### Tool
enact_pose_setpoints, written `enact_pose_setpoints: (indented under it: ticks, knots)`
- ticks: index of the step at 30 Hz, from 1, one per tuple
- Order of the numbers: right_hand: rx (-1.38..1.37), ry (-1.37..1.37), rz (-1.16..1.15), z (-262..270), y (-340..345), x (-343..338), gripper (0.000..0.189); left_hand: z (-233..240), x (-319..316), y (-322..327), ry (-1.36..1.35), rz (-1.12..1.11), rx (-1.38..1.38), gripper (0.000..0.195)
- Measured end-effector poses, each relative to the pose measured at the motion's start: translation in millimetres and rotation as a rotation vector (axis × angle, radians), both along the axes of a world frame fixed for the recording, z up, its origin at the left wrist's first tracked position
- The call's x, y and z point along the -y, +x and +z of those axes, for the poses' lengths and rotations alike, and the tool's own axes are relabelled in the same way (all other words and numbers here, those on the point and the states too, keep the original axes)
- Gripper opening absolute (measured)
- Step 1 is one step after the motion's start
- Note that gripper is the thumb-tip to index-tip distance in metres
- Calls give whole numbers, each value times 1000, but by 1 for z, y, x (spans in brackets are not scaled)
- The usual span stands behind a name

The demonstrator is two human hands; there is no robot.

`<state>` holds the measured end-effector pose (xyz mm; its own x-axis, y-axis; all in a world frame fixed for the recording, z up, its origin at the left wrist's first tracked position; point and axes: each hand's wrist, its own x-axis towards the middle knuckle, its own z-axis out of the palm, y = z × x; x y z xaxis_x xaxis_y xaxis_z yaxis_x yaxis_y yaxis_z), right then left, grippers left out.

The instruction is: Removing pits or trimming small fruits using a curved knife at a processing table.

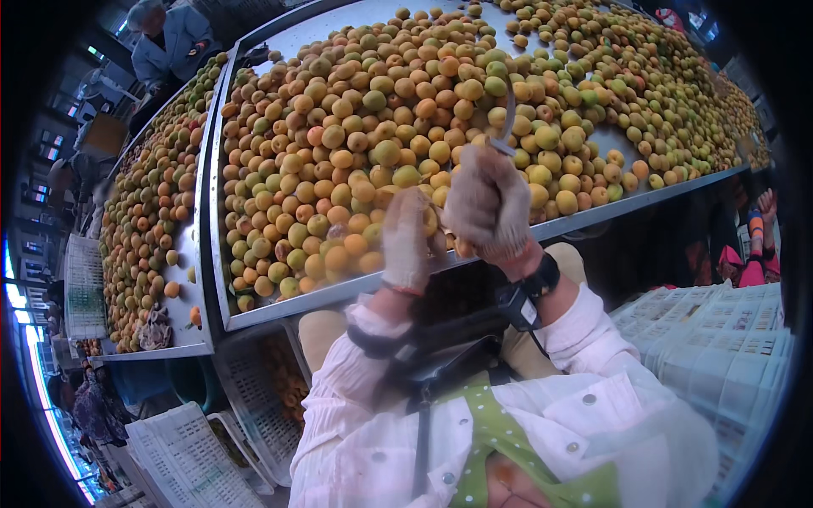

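My right hand (486,197), in a pale fabric glove, is closed in a fist around a tool with a curved metal blade (510,114) that points up over the fruit. Close beside it, my left hand (405,238) wears a similar glove and is blurred. An apricot-like fruit (431,220) shows at the left hand's inner side, apparently in its grasp; the fingers around it are partly hidden. Both hands are above the near rim of a metal sorting table (381,277). A thick heap of yellow, orange and greenish apricots (343,159) spreads beyond them.
A second metal table (184,244) with apricots adjoins on the left, a crumpled cloth or glove (155,329) on it. White plastic crates (190,451) stand low at left, and stacked crates (718,336) at right. A person (171,47) works at far left; another person's arm (756,232) shows at right.
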<state>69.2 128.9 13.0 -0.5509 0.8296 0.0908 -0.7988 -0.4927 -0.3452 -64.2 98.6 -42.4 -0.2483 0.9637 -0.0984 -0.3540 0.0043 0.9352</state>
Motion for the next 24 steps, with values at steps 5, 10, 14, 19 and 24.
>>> enact_pose_setpoints:
  ticks: [5, 10, 14, 19, 24]
  knots:
    - [588, 335, -186, -4, -5, 15, 29, 21, -24, -53, 180, 139, -968, 24]
    - [139, -179, -276, -5, 5, -8, 27, 27, -33, -49, -73, -172, -568, 38]
    - [893, 241, -334, -10, 9, 1, 11, 49, -15, -36, -55, -260, 20, 60]
    - [840, 416, -333, -13, 2, 26, 15, 65, 5, -25, 60, -202, -169, 70]
    - [858, 625, -430, -5, 0, 40, 23, 72, 22, -16, 118, -71, -260, 73]
